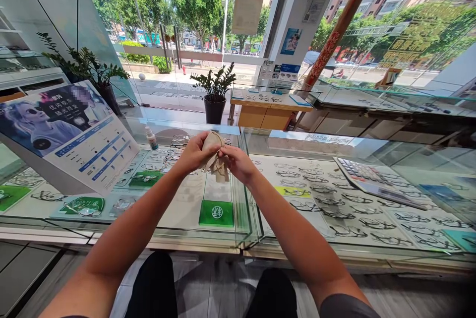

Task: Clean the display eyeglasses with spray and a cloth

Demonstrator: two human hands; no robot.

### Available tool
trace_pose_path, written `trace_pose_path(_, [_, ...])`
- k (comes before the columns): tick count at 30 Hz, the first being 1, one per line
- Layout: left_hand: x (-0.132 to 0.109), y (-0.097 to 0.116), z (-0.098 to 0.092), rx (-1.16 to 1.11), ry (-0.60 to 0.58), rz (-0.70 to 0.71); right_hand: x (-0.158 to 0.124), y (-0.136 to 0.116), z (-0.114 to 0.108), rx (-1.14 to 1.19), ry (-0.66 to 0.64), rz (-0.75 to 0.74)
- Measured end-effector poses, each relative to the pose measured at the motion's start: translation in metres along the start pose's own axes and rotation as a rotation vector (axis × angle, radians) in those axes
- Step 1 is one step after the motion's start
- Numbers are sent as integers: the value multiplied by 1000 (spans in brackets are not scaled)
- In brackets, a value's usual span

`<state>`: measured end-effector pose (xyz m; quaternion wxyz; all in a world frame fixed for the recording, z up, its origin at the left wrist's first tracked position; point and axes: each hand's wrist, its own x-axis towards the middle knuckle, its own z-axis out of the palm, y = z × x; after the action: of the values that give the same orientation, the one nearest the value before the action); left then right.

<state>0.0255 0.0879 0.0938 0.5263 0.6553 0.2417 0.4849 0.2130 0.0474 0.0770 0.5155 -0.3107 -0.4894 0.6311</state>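
Both my hands meet above a glass display counter (pixel 230 219) filled with eyeglass frames. My left hand (pixel 195 152) is closed round a beige cleaning cloth (pixel 214 159), bunched up at chest height. My right hand (pixel 238 163) pinches the same cloth from the right, fingers pressed together on its lower folds. Whatever is wrapped inside the cloth is hidden. Rows of glasses (pixel 357 214) lie under the glass below my hands.
A slanted advertising board (pixel 74 134) stands on the counter at left. A small spray bottle (pixel 151 138) is beside it. A calculator (pixel 375 181) lies on the glass at right. Potted plants (pixel 214 90) stand behind, near the shop window.
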Motion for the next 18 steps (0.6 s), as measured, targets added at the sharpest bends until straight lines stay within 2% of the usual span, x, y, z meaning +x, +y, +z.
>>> trace_pose_path(9, [-8,-4,18,199,321,180,-1,14,12,34,-57,1])
trace_pose_path(14, [-5,-12,17,50,346,166,-2,13,12,66,-13,-5])
trace_pose_path(18, [1,-16,12,-87,384,139,-1,6,5,123,14,-80])
